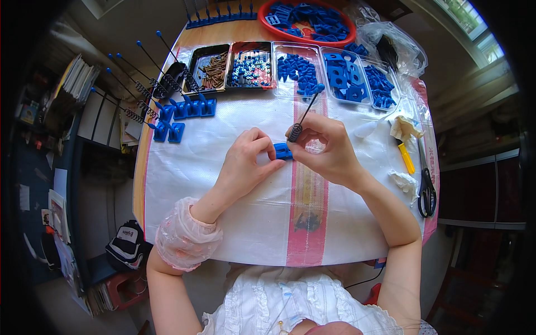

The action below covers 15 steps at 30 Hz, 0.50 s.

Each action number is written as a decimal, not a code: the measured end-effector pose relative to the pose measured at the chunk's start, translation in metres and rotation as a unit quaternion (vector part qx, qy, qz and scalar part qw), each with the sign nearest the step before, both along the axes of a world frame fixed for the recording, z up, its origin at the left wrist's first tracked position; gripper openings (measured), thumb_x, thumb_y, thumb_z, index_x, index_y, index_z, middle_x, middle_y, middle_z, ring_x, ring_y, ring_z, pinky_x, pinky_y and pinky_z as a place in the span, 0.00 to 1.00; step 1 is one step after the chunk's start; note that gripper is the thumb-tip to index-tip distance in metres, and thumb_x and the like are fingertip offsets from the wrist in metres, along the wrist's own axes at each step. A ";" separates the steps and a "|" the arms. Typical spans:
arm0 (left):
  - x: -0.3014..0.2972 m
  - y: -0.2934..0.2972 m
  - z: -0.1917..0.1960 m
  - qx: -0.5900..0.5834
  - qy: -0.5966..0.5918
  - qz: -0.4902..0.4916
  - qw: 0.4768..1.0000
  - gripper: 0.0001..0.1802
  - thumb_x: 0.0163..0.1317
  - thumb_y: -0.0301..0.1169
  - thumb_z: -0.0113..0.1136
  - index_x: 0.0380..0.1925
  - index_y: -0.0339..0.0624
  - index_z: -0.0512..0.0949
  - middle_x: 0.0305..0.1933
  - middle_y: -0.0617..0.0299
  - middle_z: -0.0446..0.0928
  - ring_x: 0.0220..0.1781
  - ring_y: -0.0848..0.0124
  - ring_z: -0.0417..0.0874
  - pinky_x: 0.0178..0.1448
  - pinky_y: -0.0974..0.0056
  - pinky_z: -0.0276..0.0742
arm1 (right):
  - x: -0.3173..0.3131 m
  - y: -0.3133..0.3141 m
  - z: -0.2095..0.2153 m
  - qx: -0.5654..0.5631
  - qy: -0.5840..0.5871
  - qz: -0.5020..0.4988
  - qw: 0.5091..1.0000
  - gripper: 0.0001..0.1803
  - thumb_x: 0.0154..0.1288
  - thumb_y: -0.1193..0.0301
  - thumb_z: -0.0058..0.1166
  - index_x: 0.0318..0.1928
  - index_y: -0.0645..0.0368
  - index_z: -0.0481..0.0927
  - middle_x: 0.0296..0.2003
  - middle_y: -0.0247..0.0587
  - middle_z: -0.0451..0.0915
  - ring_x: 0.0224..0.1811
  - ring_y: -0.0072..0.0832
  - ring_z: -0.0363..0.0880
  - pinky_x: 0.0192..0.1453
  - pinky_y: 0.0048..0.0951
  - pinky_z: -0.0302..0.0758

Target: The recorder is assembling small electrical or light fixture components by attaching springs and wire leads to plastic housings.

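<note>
Over the middle of the table, my left hand [245,159] pinches a small blue plastic base [283,151] between thumb and fingers. My right hand [329,148] is closed on a black coil spring [295,132], whose thin rod slants up to a blue tip. The spring's lower end is at the right end of the base; fingers hide whether the two are joined. To the left stand several blue bases [194,108], and beside them lie several springs with blue-tipped rods [134,114].
Along the far side are a tray of brown screws [215,70], a tray of small nuts [251,64] and clear boxes of blue parts [344,78]. Behind them sits a red basin [350,34]. Black-handled scissors [427,195] and a yellow-handled cutter [406,157] lie at the right.
</note>
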<state>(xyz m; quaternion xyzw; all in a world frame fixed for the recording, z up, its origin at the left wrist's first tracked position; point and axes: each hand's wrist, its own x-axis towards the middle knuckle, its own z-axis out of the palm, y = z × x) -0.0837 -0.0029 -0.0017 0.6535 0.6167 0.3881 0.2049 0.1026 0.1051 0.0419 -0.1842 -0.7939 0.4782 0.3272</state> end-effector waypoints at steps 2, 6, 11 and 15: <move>0.000 -0.001 0.000 -0.001 -0.002 0.001 1.000 0.13 0.52 0.26 0.79 0.26 0.38 0.79 0.38 0.58 0.78 0.44 0.61 0.81 0.49 0.59 0.77 | 0.000 0.000 0.001 0.001 0.000 0.002 1.000 0.08 0.58 0.82 0.67 0.37 0.68 0.81 0.33 0.41 0.83 0.36 0.26 0.88 0.42 0.26 0.84; 0.000 0.000 0.001 0.001 0.001 0.002 1.000 0.13 0.52 0.26 0.79 0.26 0.38 0.79 0.39 0.58 0.78 0.44 0.61 0.81 0.49 0.59 0.77 | 0.000 -0.001 0.001 0.004 0.005 0.005 1.000 0.08 0.58 0.82 0.67 0.37 0.68 0.81 0.33 0.41 0.83 0.36 0.26 0.88 0.43 0.26 0.84; 0.000 0.000 0.000 0.000 0.000 0.002 1.000 0.13 0.52 0.26 0.79 0.26 0.38 0.79 0.39 0.58 0.78 0.44 0.60 0.81 0.49 0.59 0.77 | 0.000 0.000 0.000 0.002 0.006 0.005 1.000 0.08 0.58 0.82 0.67 0.37 0.68 0.81 0.33 0.40 0.83 0.36 0.26 0.88 0.42 0.26 0.84; 0.000 0.000 0.000 0.002 0.002 0.001 1.000 0.13 0.52 0.26 0.78 0.26 0.38 0.79 0.39 0.58 0.78 0.45 0.60 0.81 0.50 0.59 0.76 | 0.000 0.000 0.001 0.001 0.004 0.004 1.000 0.08 0.58 0.82 0.67 0.37 0.68 0.81 0.33 0.40 0.83 0.36 0.25 0.88 0.42 0.26 0.84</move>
